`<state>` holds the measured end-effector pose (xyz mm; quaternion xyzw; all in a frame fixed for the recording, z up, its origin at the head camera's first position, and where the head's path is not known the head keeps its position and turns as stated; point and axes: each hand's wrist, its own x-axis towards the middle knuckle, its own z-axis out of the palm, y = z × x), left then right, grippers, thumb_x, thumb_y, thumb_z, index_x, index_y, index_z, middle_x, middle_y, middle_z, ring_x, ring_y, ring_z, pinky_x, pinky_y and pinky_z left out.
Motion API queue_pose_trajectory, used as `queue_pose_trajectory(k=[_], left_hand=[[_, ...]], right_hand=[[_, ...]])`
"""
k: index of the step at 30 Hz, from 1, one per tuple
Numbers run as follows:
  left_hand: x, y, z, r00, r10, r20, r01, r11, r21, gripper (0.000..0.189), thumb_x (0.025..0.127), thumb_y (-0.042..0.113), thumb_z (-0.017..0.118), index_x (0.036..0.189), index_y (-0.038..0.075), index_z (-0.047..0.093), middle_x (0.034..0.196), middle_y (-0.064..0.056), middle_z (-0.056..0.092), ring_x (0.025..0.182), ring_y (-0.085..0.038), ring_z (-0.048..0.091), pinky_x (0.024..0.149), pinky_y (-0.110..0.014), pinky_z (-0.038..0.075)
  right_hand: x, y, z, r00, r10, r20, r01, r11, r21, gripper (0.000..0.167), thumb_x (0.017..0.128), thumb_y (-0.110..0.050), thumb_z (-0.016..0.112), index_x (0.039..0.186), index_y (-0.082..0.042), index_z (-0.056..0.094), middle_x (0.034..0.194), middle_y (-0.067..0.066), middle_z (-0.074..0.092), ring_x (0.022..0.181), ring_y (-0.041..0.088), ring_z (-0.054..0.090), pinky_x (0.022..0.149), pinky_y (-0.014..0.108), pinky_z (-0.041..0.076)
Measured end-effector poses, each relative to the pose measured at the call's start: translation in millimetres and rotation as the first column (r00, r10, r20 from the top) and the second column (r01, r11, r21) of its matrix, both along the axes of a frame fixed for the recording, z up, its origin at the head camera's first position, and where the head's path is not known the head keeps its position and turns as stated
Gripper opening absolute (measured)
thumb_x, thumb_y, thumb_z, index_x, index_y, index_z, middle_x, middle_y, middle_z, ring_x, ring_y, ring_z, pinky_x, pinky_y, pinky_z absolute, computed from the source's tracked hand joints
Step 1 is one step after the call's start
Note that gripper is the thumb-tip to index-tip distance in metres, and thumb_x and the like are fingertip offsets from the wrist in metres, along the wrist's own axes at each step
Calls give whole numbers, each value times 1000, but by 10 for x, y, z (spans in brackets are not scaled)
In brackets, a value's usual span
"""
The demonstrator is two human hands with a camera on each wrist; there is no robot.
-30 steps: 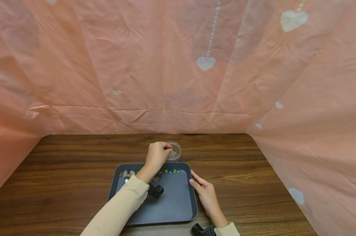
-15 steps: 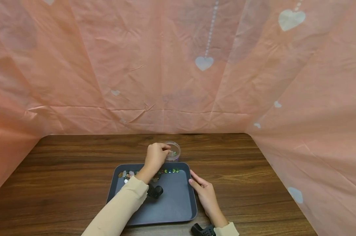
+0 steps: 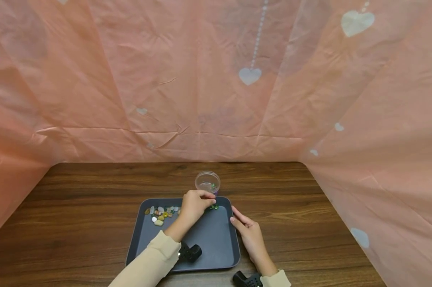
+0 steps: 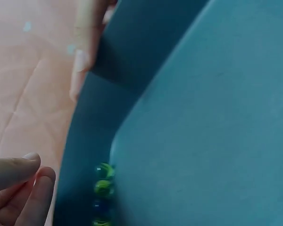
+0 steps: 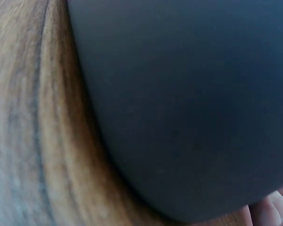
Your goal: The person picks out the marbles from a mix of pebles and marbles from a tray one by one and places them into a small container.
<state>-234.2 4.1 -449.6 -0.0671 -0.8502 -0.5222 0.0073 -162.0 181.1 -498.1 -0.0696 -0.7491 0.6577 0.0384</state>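
Note:
My left hand (image 3: pixel 195 206) hovers over the far edge of the grey tray (image 3: pixel 216 249). Its thumb and fingers (image 4: pixel 40 190) are close together, with nothing visible between them in the left wrist view. Beneath and beside it, several glass marbles (image 4: pixel 104 188), green, yellow and blue, line the tray's far wall. My right hand (image 3: pixel 251 235) holds the tray's right side near the far corner, thumb at the rim and fingers along the outer wall. A clear round plastic tub (image 3: pixel 207 181) with some green pieces inside stands just behind the tray.
Assorted pebbles (image 3: pixel 160 217), white, yellow and brown, lie in the tray's far left part; my left forearm crosses the tray. Beneath is a brown wooden table (image 3: pixel 291 215). Pink cloth (image 3: pixel 198 99) with hearts hangs behind and at the sides.
My left hand has drawn back from the tub toward me, to above the marbles at the tray's far edge. The tub's opening now shows fully. My right hand has stayed at the tray.

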Motion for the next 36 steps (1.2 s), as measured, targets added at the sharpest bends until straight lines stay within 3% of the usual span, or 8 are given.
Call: queue_pose_trajectory(k=[9,17,25,36], left_hand=[[40,22,-139,1000,-14,16,14,1000,-23,8,80,8,80,88,7,81,87,-8,78,69,-10,65,58,-23,50],[75,46,-164,997,-41,-60,33,992,-122,11,83,2,75,93,3,79,87,-11,78,72,-16,70,59,-25,54],[64,83,-193,988,-87,-131,45,955,-294,9,84,3,74,91,4,79,87,-9,77,76,-17,70,63,-27,55],[76,103,-181,987,-113,-110,64,925,-375,5,83,5,76,85,8,79,84,-5,77,76,-16,69,66,-30,56]], right_hand=[[1,0,6,1000,6,10,-6,1000,-25,41,96,-19,67,134,-7,62,139,7,59,118,-9,54,94,10,44],[-11,5,12,1000,5,8,-5,999,-32,41,95,-19,67,134,-7,62,139,7,59,117,-11,54,94,9,44],[-7,4,17,1000,6,11,-6,1000,-30,41,96,-20,67,135,-7,62,140,7,59,118,-8,54,93,10,45],[3,0,17,1000,3,14,-2,1000,-26,42,95,-20,67,135,-7,62,140,7,59,119,-8,54,94,9,44]])
